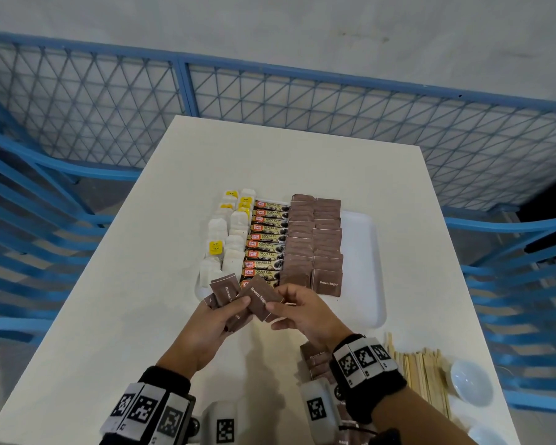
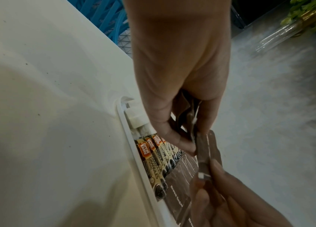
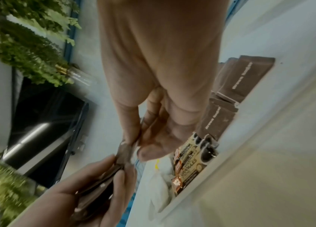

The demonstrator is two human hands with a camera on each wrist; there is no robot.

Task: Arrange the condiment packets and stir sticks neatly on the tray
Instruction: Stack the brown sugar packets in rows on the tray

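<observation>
A white tray (image 1: 363, 268) holds tea bags (image 1: 225, 239) on the left, a column of coffee granule sticks (image 1: 268, 244) in the middle, and two columns of brown sugar packets (image 1: 315, 245) on the right. Just above the tray's near edge, my left hand (image 1: 235, 311) grips a small stack of brown sugar packets (image 1: 226, 292). My right hand (image 1: 280, 311) pinches one brown sugar packet (image 1: 259, 298) at the top of that stack. The left wrist view shows that packet (image 2: 209, 147) edge-on between both hands. Wooden stir sticks (image 1: 421, 370) lie in a pile on the table at the near right.
More loose brown sugar packets (image 1: 315, 358) lie on the table under my right wrist. A white bowl (image 1: 471, 382) stands right of the stir sticks. The tray's right strip is bare. A blue mesh fence (image 1: 270, 91) and blue chairs surround the table.
</observation>
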